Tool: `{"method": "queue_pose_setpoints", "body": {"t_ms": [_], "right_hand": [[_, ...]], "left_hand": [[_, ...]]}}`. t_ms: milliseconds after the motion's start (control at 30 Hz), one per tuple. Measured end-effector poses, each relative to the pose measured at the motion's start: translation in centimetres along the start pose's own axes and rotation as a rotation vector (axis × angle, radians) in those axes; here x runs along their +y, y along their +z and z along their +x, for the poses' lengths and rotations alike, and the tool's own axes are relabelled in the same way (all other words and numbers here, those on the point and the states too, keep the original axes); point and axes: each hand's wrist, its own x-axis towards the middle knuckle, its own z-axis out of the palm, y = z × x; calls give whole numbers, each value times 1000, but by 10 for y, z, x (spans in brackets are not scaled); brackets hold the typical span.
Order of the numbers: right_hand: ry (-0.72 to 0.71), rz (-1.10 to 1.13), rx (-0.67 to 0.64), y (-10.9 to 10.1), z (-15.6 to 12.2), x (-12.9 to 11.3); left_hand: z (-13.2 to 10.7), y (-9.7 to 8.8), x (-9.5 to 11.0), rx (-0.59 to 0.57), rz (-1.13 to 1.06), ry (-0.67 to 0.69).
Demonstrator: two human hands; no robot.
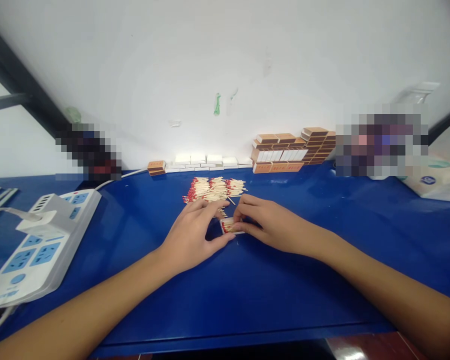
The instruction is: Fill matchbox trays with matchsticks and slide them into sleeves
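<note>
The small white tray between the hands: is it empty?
No: red-tipped matches lie in the tray. How full it is, I cannot tell; the right hand covers part of it.

We see pale, bare wood in the matches (217,189), thin card in the white tray (222,228), matt card matchboxes (279,167), smooth plastic on the power strip (52,247), a glossy worktop (210,310).

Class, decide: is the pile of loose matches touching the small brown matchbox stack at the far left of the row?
Apart. The head view shows bare blue tabletop between the loose matches and the small brown matchbox stack.
</note>
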Motion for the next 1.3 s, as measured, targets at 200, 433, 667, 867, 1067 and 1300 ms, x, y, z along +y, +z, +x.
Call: {"method": "queue_pose_setpoints", "body": {"t_ms": [200,433,667,867,1067,1300], "right_hand": [[19,36,-39,-7,0,-2],[5,77,43,-4,2,-2],[-19,67,70,5,2,1],[-21,12,68,5,0,3],[-27,-12,44,-1,-2,2],[10,-33,260,3,6,11]], "left_hand": [[0,1,0,4,-8,3],[0,0,-1,10,-10,6],[0,1,0,8,-4,11],[0,1,-1,6,-4,8],[0,1,1,3,-12,28],[0,0,1,1,-20,21]]}}
